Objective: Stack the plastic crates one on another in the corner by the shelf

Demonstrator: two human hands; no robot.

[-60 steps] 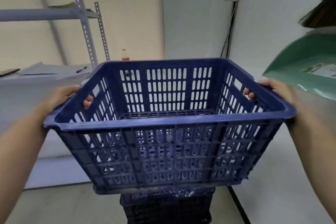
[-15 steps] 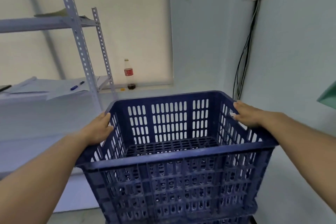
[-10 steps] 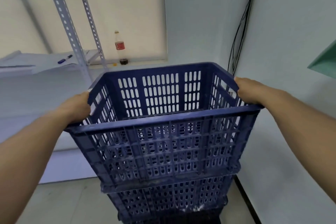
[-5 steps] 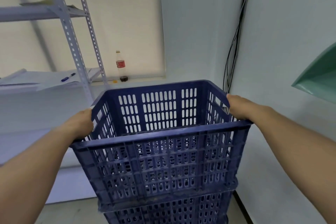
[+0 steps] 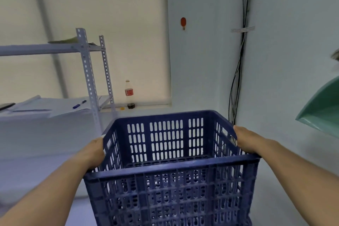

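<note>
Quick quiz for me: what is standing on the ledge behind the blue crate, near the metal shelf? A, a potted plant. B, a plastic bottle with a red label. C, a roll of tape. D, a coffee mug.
B: a plastic bottle with a red label stands upright on the ledge, beyond the blue crate and just right of the metal shelf uprights.

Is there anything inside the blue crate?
Empty. Only the slotted bottom and bare walls show inside the blue crate, held by the left hand and right hand.
</note>
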